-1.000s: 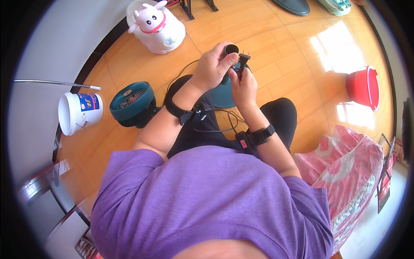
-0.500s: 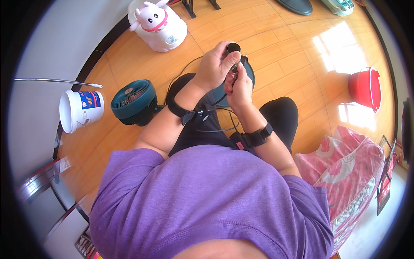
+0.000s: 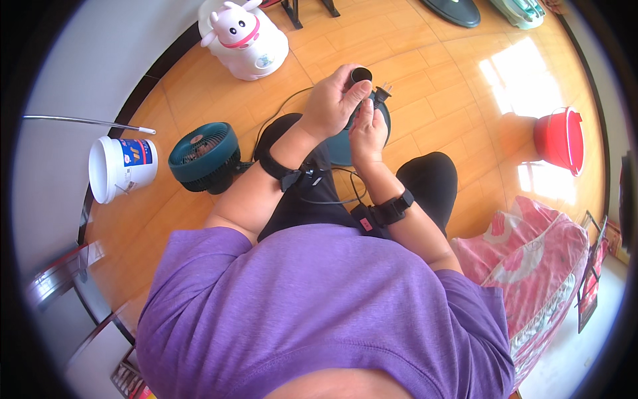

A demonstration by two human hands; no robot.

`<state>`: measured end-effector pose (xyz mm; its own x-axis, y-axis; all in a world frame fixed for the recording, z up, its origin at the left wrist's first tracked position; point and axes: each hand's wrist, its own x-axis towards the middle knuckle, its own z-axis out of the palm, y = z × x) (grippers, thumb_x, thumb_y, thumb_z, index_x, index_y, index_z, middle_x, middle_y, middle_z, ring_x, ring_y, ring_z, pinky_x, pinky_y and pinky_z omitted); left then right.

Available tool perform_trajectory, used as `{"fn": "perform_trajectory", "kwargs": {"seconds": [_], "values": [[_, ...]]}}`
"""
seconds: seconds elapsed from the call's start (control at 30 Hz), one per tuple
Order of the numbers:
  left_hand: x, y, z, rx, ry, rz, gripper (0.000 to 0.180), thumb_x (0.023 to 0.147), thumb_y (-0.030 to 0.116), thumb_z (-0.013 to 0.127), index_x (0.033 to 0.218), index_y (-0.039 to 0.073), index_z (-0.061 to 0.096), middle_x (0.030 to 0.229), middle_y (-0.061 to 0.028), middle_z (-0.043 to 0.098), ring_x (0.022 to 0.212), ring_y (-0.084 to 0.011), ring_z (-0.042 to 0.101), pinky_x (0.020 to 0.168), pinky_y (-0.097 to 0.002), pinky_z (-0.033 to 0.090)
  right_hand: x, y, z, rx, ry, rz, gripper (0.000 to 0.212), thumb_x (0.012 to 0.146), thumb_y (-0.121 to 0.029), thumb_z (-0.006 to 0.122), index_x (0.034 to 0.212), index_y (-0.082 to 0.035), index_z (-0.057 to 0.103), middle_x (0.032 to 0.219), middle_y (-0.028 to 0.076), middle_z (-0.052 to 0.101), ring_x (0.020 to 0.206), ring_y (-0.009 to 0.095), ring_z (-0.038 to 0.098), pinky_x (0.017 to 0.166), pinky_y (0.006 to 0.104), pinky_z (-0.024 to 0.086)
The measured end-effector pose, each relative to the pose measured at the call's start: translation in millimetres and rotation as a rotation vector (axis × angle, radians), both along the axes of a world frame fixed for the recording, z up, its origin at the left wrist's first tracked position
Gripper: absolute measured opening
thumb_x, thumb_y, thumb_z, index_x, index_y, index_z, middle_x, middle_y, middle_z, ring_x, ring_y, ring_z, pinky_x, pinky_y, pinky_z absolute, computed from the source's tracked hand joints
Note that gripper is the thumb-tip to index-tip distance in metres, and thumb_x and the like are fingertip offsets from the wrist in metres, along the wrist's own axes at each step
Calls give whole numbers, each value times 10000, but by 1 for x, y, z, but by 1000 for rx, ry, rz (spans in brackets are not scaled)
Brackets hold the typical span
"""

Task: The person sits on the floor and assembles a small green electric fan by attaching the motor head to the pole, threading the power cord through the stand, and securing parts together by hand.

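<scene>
My left hand (image 3: pixel 332 105) is closed around a short black tube (image 3: pixel 361 75), its round open end facing up. Just right of it, my right hand (image 3: pixel 369 136) is closed on a black two-pin power plug (image 3: pixel 382 96), whose prongs stick out past the fingers. Part of the grip is hidden behind the thumb and fingers. Below both hands, between my legs, is a round teal base (image 3: pixel 341 147), partly covered. A teal fan head (image 3: pixel 205 157) with a grille lies on the floor left of my left forearm. Black cord (image 3: pixel 332 201) loops under my wrists.
A white bucket (image 3: pixel 106 171) and a metal rod (image 3: pixel 86 121) are at the left wall. A white cow-shaped child's seat (image 3: pixel 256 56) stands at the far left. To the right are a red bucket (image 3: pixel 555 138) and a pink patterned cloth (image 3: pixel 525 256). A dark round disc (image 3: pixel 458 10) lies far off.
The plug, mostly hidden by fingers before, now shows with its prongs pointing up and right. My right hand has turned and its fingers have straightened somewhat. My left hand keeps its hold on the tube.
</scene>
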<state>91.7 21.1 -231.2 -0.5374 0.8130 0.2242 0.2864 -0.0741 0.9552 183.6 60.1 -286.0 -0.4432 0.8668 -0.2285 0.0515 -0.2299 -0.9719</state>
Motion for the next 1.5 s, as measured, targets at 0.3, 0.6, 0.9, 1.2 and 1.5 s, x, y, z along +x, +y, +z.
{"fn": "perform_trajectory", "kwargs": {"seconds": [0.3,0.6,0.9,1.2,1.5], "values": [[4,-1,1,7,-59,17,332,913,292,528,1051,-11,532,826,-16,587,779,-77,531,743,-219,440,-5,1,30,-732,250,-102,322,911,-357,452,722,-101,406,542,-14,351,404,90,311,365,238,265],[1,-2,1,0,-6,75,299,910,271,530,1034,-1,536,765,-27,592,714,-79,545,686,-227,456,-9,9,31,-1002,347,-12,374,900,-408,412,659,-125,374,500,-22,342,360,111,283,338,251,203],[6,-71,21,-61,334,78,616,863,350,574,1266,-68,371,1202,-266,478,1128,-356,477,932,-364,398,38,35,28,-1046,178,354,382,883,-444,427,770,-83,477,601,-12,374,449,121,307,402,250,233],[-45,-362,-83,-819,-759,613,278,871,322,560,806,52,568,699,-37,571,642,-137,571,611,-309,497,100,128,31,-695,56,163,171,879,-215,516,761,-104,463,584,-10,367,452,108,316,379,236,235],[-42,-324,-280,-501,-1348,891,195,808,226,644,876,73,545,815,-32,579,758,-166,585,661,-302,472,98,131,73,-529,-65,123,175,902,-219,496,775,-101,471,582,-13,357,457,93,329,376,223,248]]}}
